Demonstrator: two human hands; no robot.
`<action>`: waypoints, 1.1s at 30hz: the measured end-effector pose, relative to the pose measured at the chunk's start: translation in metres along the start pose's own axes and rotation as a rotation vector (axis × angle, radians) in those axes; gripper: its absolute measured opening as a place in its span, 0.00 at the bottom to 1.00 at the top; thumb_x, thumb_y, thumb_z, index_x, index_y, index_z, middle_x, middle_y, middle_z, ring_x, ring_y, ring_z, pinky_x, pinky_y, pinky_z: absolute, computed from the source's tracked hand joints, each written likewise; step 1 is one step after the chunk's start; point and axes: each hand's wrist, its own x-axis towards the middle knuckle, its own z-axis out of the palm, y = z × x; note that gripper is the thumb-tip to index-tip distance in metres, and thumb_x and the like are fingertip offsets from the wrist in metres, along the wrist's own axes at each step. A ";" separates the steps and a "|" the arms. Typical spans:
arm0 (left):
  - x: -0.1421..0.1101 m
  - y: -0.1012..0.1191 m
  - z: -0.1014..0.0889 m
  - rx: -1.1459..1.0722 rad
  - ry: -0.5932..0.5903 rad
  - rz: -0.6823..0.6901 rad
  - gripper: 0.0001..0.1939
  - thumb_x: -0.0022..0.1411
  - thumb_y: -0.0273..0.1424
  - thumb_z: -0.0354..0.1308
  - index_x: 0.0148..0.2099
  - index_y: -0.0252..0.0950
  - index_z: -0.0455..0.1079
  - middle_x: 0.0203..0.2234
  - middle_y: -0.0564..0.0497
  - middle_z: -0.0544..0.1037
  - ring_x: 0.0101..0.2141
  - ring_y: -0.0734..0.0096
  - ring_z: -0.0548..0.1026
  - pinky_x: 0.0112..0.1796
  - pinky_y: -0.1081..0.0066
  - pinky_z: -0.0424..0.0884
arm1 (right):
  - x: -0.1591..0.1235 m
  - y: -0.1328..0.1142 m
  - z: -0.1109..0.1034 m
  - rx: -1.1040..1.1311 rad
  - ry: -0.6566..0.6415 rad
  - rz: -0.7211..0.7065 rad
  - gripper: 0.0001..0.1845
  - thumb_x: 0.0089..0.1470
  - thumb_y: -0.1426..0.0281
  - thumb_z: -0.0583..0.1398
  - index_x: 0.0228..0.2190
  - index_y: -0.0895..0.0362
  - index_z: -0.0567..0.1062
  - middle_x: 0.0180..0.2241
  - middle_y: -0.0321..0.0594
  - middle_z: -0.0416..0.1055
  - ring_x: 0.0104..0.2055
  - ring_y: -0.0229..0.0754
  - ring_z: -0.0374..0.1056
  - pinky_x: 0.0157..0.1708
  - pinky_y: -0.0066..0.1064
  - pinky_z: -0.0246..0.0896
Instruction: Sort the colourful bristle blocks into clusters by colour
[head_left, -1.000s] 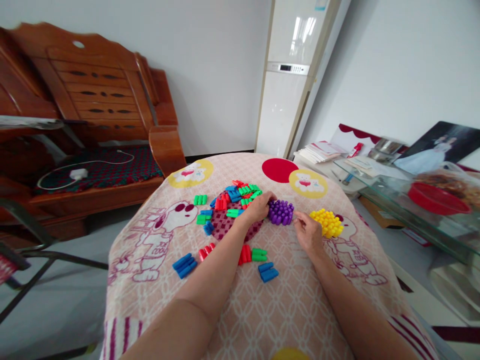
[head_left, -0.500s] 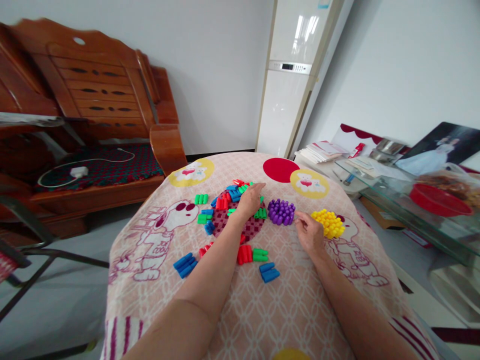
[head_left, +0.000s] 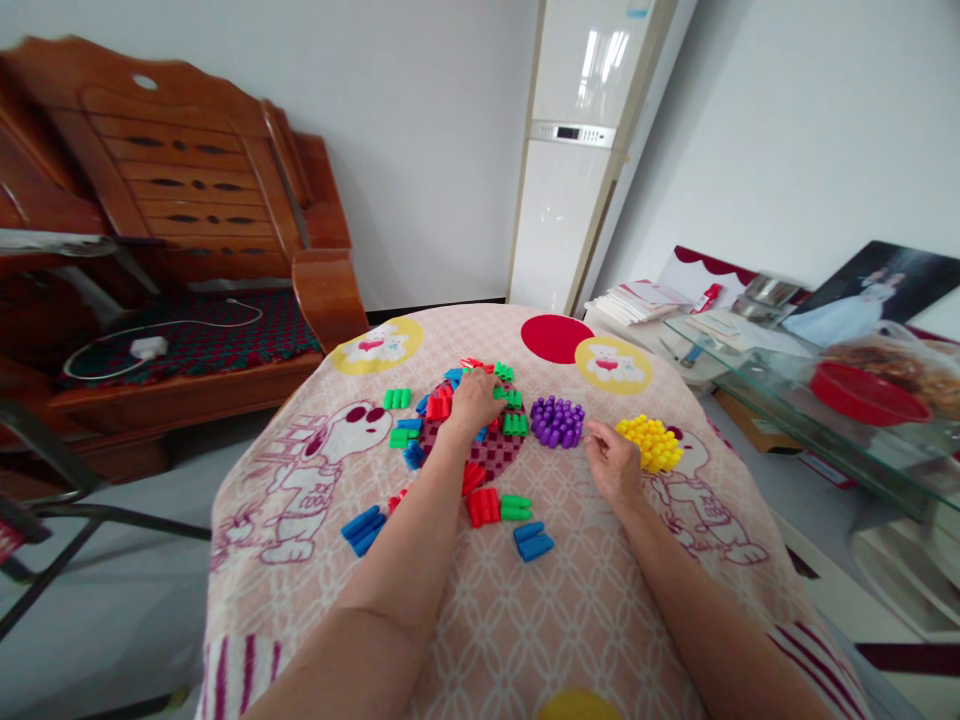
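Note:
My left hand reaches over the scattered pile of plastic pieces at the far middle of the table. Its fingers are bent but apart; their tips are partly hidden among red, blue and green pieces. Right beside it lie ribbed green pieces, and red ones are on its left. My right hand rests on the cloth with loosely bent fingers, nothing visible in them. Its index fingertip is close to a cluster of upright purple bullet-shaped pieces. A yellow cluster stands just beyond it on the right.
Nearer me lie blue pieces, a red piece and more blue ones left of my forearm. The patterned tablecloth covers the round table. A glass shelf with a red bowl stands right, a wooden bench left.
My left hand has shifted left across the pile and its fingers have bent down, uncovering green pieces on its right. My right hand has stayed beside the purple cluster. The view has moved slightly.

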 end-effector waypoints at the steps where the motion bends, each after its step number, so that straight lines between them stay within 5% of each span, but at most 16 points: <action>1: 0.000 0.000 -0.001 -0.004 -0.013 -0.004 0.15 0.55 0.31 0.60 0.45 0.33 0.75 0.42 0.41 0.76 0.48 0.53 0.72 0.52 0.59 0.65 | 0.000 0.000 0.000 0.000 -0.002 0.001 0.18 0.52 0.67 0.53 0.40 0.57 0.79 0.34 0.45 0.80 0.33 0.45 0.75 0.38 0.35 0.71; 10: -0.001 0.017 -0.026 -0.307 -0.003 0.028 0.18 0.53 0.32 0.62 0.47 0.33 0.74 0.42 0.45 0.80 0.43 0.62 0.76 0.46 0.67 0.71 | 0.000 0.002 0.003 0.002 -0.002 0.017 0.18 0.53 0.67 0.53 0.40 0.57 0.79 0.36 0.46 0.80 0.35 0.47 0.76 0.38 0.36 0.71; 15: -0.006 0.047 -0.034 -0.671 -0.180 0.217 0.20 0.57 0.36 0.60 0.50 0.32 0.72 0.38 0.46 0.80 0.37 0.68 0.77 0.41 0.69 0.73 | 0.000 -0.007 -0.004 0.057 0.009 0.037 0.18 0.54 0.66 0.54 0.41 0.58 0.79 0.36 0.47 0.79 0.35 0.47 0.76 0.38 0.35 0.71; 20: -0.015 0.078 -0.029 -1.038 -0.466 0.237 0.20 0.60 0.41 0.57 0.48 0.31 0.71 0.32 0.48 0.78 0.31 0.72 0.77 0.33 0.72 0.75 | 0.004 -0.025 -0.023 0.228 -0.036 0.097 0.20 0.56 0.61 0.56 0.45 0.59 0.76 0.32 0.43 0.78 0.33 0.44 0.74 0.35 0.33 0.71; 28: -0.016 0.085 -0.005 -0.949 -0.490 0.208 0.18 0.57 0.43 0.61 0.37 0.31 0.69 0.26 0.48 0.77 0.24 0.71 0.76 0.24 0.75 0.72 | 0.005 -0.037 -0.034 0.418 -0.253 0.181 0.21 0.56 0.57 0.57 0.41 0.60 0.75 0.28 0.39 0.76 0.26 0.41 0.72 0.28 0.31 0.69; 33: -0.019 0.086 -0.010 -0.924 -0.516 0.237 0.18 0.57 0.44 0.59 0.36 0.32 0.70 0.27 0.48 0.78 0.25 0.72 0.77 0.25 0.75 0.72 | 0.011 -0.035 -0.044 0.434 -0.376 0.177 0.15 0.52 0.58 0.60 0.33 0.59 0.75 0.26 0.37 0.75 0.28 0.41 0.72 0.29 0.30 0.69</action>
